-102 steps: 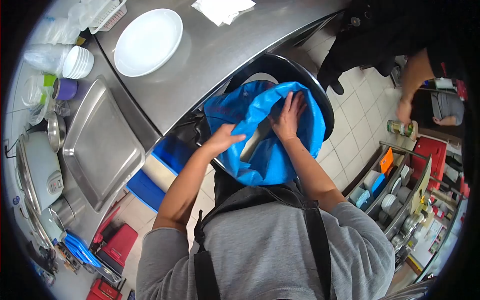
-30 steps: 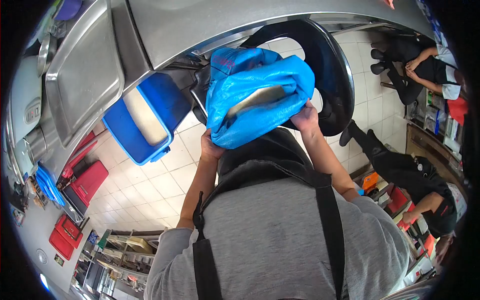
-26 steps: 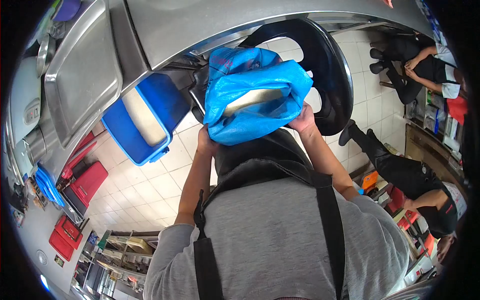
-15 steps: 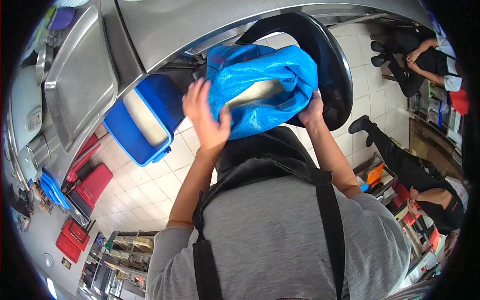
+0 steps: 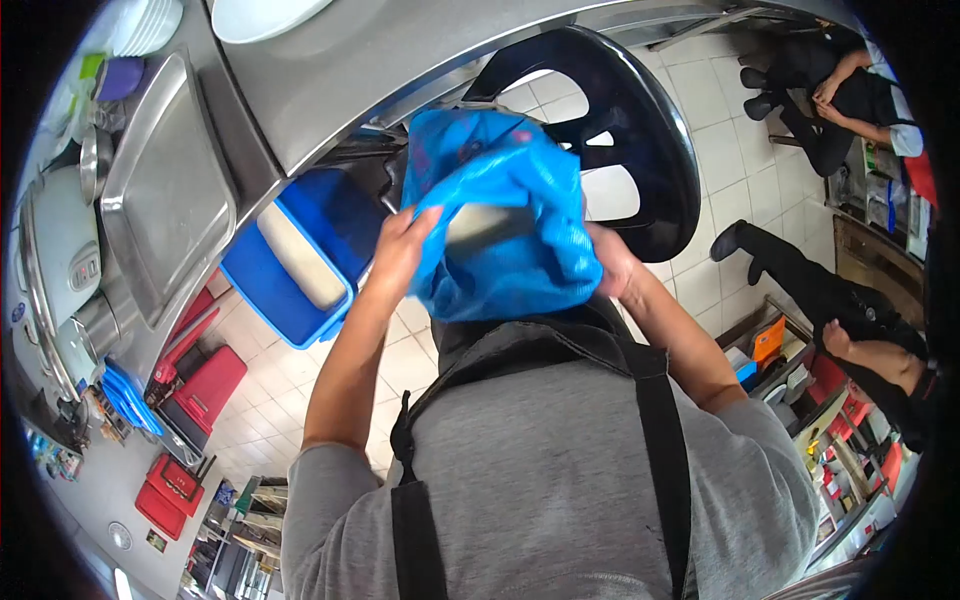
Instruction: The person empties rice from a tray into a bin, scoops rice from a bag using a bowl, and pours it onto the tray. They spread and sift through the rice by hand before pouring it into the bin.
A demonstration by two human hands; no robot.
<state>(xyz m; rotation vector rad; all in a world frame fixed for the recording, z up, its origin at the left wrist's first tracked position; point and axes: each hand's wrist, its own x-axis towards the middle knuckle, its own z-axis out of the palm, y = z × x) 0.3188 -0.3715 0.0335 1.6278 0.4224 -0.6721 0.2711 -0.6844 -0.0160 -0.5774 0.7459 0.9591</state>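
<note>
A blue woven plastic sack [image 5: 505, 275] stands upright before me, its mouth spread open, with pale, rice-like grain [image 5: 478, 222] inside. My left hand [image 5: 402, 248] is closed on the left edge of the sack's mouth. On the opposite side, my right hand [image 5: 614, 262] grips the sack's rim; its fingertips are partly hidden and a little blurred. To the left sits a blue bin [image 5: 262, 282] with similar pale grain [image 5: 300, 258] in it. Behind the sack is a black plastic chair [image 5: 660, 150].
A steel counter [image 5: 330, 70] runs along the far side, holding a metal tray [image 5: 165, 195], a white plate [image 5: 262, 15] and a rice cooker [image 5: 70, 235]. Red stools [image 5: 205, 395] stand at left. Two people in dark clothes [image 5: 815, 285] are at right, near shelves. The floor is tiled.
My left hand has come from open beside the sack to gripping its edge. The sack's mouth is lifted and pulled toward me. A white plate has come into view on the counter.
</note>
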